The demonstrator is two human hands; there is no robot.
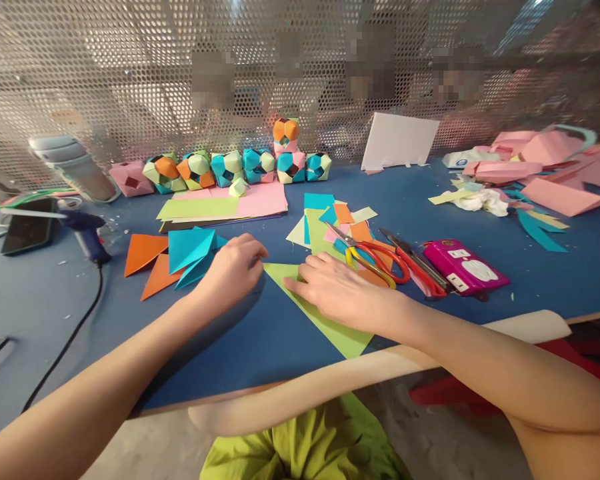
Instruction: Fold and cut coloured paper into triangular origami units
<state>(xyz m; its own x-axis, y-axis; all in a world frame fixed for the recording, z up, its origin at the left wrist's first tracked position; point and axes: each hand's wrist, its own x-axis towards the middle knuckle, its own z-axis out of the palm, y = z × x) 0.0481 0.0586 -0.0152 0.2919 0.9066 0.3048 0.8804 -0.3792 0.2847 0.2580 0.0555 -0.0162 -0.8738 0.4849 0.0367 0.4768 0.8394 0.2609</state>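
A sheet of light green paper, narrowed to a point at its left end, lies on the blue table before me. My right hand presses on it from above, thumb and fingers apart. My left hand hovers by the paper's left tip, fingers loosely bent and thumb apart from them; I see nothing in it. Folded blue paper pieces lie just left of that hand, overlapping orange folded pieces. Beyond my right hand are scissors with red and yellow handles on paper scraps.
Paper polyhedra line the back by the perforated metal screen. A glue gun and its cord lie left. Red-handled pliers, a magenta box and pink paper scraps sit right. A cream roll runs along the front edge.
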